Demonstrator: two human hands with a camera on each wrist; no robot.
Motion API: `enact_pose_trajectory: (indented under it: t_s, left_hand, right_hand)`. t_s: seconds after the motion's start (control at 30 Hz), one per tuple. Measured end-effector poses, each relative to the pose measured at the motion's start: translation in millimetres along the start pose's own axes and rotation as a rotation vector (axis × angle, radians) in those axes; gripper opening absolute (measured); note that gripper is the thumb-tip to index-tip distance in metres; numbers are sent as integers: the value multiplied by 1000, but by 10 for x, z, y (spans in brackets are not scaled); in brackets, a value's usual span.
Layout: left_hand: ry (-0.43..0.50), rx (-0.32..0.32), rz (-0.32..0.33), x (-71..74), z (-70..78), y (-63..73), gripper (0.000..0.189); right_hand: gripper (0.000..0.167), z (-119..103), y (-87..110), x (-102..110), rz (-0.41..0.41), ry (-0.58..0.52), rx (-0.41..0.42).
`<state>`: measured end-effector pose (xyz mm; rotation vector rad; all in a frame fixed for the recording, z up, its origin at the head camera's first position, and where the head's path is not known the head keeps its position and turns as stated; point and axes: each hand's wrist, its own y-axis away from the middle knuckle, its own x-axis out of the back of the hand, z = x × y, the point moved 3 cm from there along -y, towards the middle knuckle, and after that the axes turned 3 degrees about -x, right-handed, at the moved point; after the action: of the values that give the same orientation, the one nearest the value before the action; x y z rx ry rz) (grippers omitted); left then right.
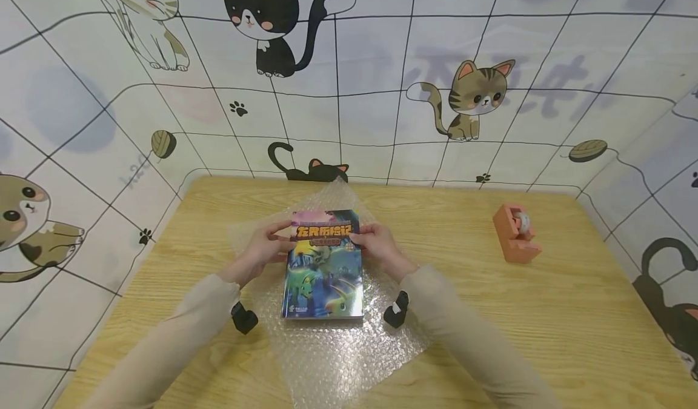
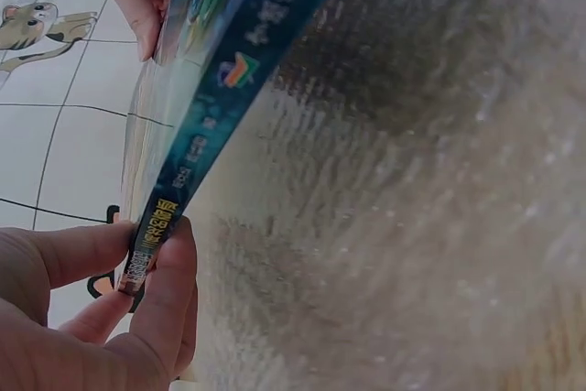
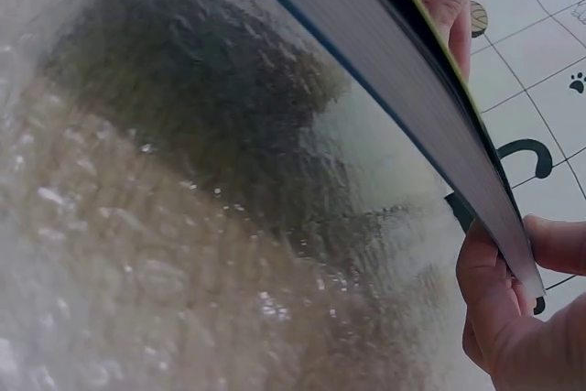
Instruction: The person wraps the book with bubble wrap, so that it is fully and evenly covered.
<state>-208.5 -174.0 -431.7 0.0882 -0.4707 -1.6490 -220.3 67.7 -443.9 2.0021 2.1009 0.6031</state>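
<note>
A colourful paperback book (image 1: 323, 275) with yellow lettering on its cover is held between both hands over a sheet of bubble wrap (image 1: 338, 360). My left hand (image 1: 262, 251) pinches the spine edge near the top, thumb on the cover side and fingers underneath. On the opposite edge, my right hand (image 1: 380, 246) grips with its thumb over the cover. The left wrist view shows the dark blue spine (image 2: 206, 125) raised above the wrap. In the right wrist view the page edges (image 3: 412, 107) face the camera, and the book's shadow falls on the plastic.
An orange tape dispenser (image 1: 515, 234) stands on the right side of the wooden table (image 1: 551, 330). Behind the table hangs a white backdrop (image 1: 371, 118) printed with cats and grid lines. The bubble wrap lies turned like a diamond, one corner toward the back edge.
</note>
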Motion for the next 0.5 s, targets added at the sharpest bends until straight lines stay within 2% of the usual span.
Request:
enact_pose_trajectory:
  t_s: [0.3,0.5]
  left_hand:
    - [2,40,18,-14,-153,-50,60]
    - [-45,17,14,-41,-202,-64,61]
  right_hand:
    - [25,132,-59,-71,29,73,5]
    - [23,180,-109,-104,70,157,29]
